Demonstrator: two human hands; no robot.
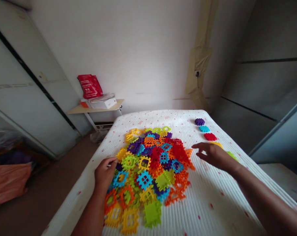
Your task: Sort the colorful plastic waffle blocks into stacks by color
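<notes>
A heap of colourful plastic interlocking building pieces point(144, 180) lies on the white bed surface, with notched squares, window-like frames and triangles in it. At the heap's left edge is my left hand point(105, 171), its fingers loosely curled and the index finger close to a yellow piece point(122, 154). I see nothing between its thumb and index finger. My right hand point(211, 154) hovers right of the heap, fingers stretched and apart, holding nothing. Beyond it runs a row of sorted pieces: purple point(200, 122), light blue point(204, 128), red point(210, 136), yellow point(216, 144) and green point(232, 155), the last two partly hidden.
The mattress point(163, 114) has a white ribbed cover with small red marks. Behind it on the left, a small table point(96, 109) carries a white box point(104, 103) and a red bag point(89, 86). Grey cabinets point(268, 82) flank the right side.
</notes>
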